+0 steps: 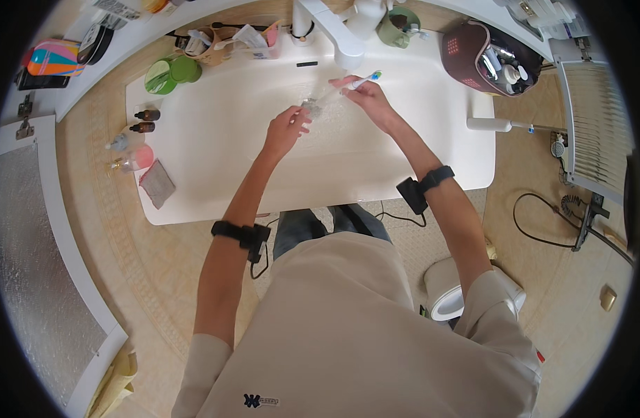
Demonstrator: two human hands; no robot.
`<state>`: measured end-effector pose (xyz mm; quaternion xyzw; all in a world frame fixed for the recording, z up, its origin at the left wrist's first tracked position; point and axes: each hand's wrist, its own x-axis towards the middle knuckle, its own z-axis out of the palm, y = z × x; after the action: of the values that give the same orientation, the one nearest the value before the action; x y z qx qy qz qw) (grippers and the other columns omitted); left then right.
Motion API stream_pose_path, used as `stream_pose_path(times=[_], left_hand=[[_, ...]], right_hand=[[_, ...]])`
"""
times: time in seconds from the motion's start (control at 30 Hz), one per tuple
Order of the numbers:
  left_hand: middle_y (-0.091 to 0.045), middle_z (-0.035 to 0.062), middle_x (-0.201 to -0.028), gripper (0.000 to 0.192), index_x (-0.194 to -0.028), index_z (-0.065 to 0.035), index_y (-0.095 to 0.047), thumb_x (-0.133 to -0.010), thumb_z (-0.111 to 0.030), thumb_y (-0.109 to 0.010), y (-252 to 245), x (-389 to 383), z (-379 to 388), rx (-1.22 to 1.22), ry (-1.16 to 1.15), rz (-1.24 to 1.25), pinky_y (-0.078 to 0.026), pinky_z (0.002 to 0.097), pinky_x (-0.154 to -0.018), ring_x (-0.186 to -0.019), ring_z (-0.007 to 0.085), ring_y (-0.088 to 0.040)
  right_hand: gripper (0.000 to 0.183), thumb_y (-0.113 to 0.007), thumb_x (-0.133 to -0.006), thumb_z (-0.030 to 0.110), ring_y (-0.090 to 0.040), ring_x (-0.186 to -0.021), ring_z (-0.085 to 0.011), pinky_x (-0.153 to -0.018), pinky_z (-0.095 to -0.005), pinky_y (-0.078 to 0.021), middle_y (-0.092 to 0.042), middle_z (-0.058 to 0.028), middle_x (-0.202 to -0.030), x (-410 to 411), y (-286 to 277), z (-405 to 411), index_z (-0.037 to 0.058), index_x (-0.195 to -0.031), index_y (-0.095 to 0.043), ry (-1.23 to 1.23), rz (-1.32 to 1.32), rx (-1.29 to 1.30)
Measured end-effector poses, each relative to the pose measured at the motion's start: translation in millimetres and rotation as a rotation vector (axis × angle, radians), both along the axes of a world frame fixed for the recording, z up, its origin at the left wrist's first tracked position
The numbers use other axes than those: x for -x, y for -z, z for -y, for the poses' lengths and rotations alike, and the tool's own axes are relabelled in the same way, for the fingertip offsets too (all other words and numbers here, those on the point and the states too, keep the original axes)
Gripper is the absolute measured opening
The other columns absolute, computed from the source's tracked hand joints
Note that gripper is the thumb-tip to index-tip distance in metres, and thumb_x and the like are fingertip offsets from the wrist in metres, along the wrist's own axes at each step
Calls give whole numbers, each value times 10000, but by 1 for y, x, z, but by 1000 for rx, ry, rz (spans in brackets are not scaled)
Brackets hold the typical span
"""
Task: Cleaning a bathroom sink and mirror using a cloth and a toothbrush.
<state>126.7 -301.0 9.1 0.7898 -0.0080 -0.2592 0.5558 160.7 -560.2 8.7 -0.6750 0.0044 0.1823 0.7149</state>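
Observation:
Over a white washbasin (220, 157), my right hand (371, 102) holds an electric toothbrush head (366, 80) between its fingers, its bristles pointing up and to the right. The white faucet (346, 44) stands just above that hand, and water runs in the basin below. My left hand (286, 128) is over the middle of the basin with its fingers bent, beside the metallic drain (312, 107); no object shows in it. A white electric toothbrush handle (489, 124) lies on the basin's right rim.
Green round containers (173, 74), small dropper bottles (147, 115), a pink-filled bottle (142, 157) and a grey cloth (158, 184) line the left rim. A green cup (398, 28) and a dark brown basket (466, 57) stand at the back right. A ribbed-glass cabinet door (597, 120) hangs at right.

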Motion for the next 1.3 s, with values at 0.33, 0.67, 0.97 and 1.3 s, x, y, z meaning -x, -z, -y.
stream_pose_path(times=[0.33, 0.67, 0.97, 1.3], left_hand=[[-756, 94, -864, 365, -948, -8, -724, -1020, -330, -566, 65, -81, 108, 227, -164, -188, -587, 267, -683, -720, 160, -732], [-608, 24, -675, 291, -875, -57, -619, -1018, -307, -576, 68, -121, 110, 105, -36, -164, -433, 280, -464, -521, 111, -551], [-703, 116, -813, 204, -1019, -56, -670, -981, -246, -606, 49, -52, 24, -318, 281, 298, -551, 364, -709, -743, 210, -704], [-746, 133, -1031, 305, -1181, -137, -692, -965, -340, -622, 42, 1, -54, -566, 382, 226, -562, 417, -870, -966, 309, -709]], right_hand=[[171, -593, -1013, 50, -628, -1071, -127, -982, -280, -487, -696, -45, -1214, 66, -20, 76, 1, -1148, -685, 249, 76, 171], [158, -660, -975, 89, -698, -979, -230, -854, -354, -609, -695, -145, -1089, 78, -69, 195, -35, -1066, -696, 630, 350, 710], [206, -716, -897, 138, -732, -933, -369, -813, -436, -551, -734, -227, -939, 45, -43, 258, -31, -1011, -681, 769, 358, 1099], [285, -729, -879, 221, -722, -900, -406, -812, -472, -539, -732, -234, -905, 30, -25, 286, -11, -1043, -696, 889, 289, 1126]])
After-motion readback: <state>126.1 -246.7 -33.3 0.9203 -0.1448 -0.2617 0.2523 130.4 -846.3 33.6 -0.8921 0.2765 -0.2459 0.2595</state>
